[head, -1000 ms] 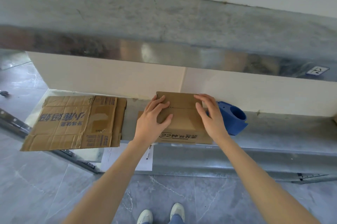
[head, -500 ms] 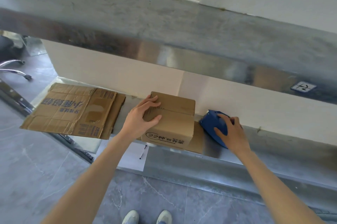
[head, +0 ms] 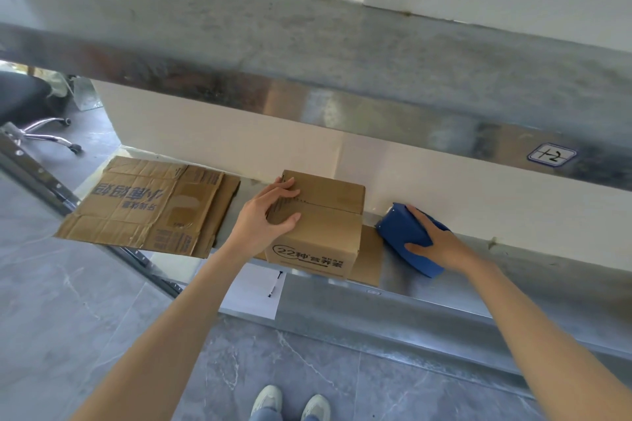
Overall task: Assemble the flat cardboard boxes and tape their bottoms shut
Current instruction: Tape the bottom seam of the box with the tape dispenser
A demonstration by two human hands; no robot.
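Cardboard box [head: 318,229], folded up into shape, stands on the lower metal shelf [head: 444,283] near its front edge, with its closed flaps facing up and a seam running across the top. Printed text shows on its near face. The left hand [head: 265,218] is on the box's upper left corner: its grip is closed round that corner, fingers lying over the top flaps and the thumb pressed against the near side. A flat brown cardboard piece [head: 367,256] lies under the box and sticks out to its right.

Just right of that, the blue tape dispenser [head: 400,232] sits on the shelf close to the wall. The right hand [head: 434,242] covers it from the right, its grip closed on the dispenser with the fingers over the top and the thumb on the near face.

Left of the box, a stack of flattened cardboard [head: 147,201] with dark printed lettering overhangs the shelf's front edge. A white paper sheet [head: 253,290] hangs below the shelf edge under the box. An upper shelf [head: 307,54] spans above, bearing a small handwritten label [head: 551,154]. Two shoes [head: 290,401] show on the grey floor.
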